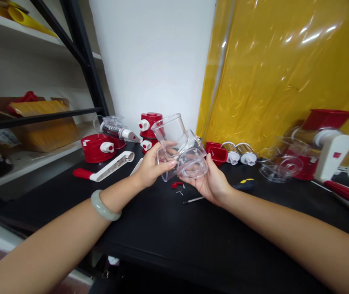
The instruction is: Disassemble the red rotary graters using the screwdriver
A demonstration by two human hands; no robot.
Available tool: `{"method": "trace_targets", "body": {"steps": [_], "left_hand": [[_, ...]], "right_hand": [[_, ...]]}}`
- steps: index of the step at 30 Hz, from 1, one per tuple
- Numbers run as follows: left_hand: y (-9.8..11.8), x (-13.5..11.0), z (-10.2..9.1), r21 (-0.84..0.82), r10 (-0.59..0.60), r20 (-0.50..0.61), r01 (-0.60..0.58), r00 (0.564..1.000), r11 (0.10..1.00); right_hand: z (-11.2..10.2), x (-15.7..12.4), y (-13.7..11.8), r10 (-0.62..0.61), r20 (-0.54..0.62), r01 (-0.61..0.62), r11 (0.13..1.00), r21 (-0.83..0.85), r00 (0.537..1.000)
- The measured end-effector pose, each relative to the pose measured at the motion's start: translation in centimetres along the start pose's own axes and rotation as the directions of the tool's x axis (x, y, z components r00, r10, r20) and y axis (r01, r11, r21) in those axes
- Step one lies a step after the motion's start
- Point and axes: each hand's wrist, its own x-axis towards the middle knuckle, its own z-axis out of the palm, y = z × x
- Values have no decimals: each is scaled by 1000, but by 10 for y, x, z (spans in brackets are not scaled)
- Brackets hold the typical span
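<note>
A clear plastic hopper housing (pixel 180 149) is held up above the black table (pixel 174 232) by both hands. My left hand (pixel 151 165), with a pale green bangle on its wrist, grips its left side, thumb and fingers closed on the wall. Cupping it from below on the right, my right hand (pixel 209 181) has its fingers wrapped round the round barrel end. Under the hands lie a small red part (pixel 176 184) and some small screws (pixel 180 192). A screwdriver (pixel 238 186) lies just right of my right hand.
Red bases with white knobs (pixel 148 124), a red and white crank handle (pixel 105 169) and a red base with a drum (pixel 105 141) stand at the back left. Two metal drums (pixel 240 153), a second clear housing (pixel 276 165) and an assembled grinder (pixel 327 149) stand at the right. Yellow sheeting hangs behind.
</note>
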Motion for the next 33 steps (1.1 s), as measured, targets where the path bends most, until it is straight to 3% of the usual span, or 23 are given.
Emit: {"method": "trace_targets", "body": {"steps": [6,16,22,33], "left_hand": [[-2,2,-3,-38,-60,-89,57,994,998],[-1,2,-5,-70,-92,-147,82,985,994],[0,2,-6,-95,-120,-160,106,980,990],[2,0,-2,-22,-54,-108,52,993,998]], "right_hand": [[1,0,1,-15,-30,16,1000,18,999],[5,-7,12,-234,-20,226,955,-194,972],[8,-6,13,-279,1,271,931,-247,960],[3,-5,17,-314,24,308,912,-270,949]]}}
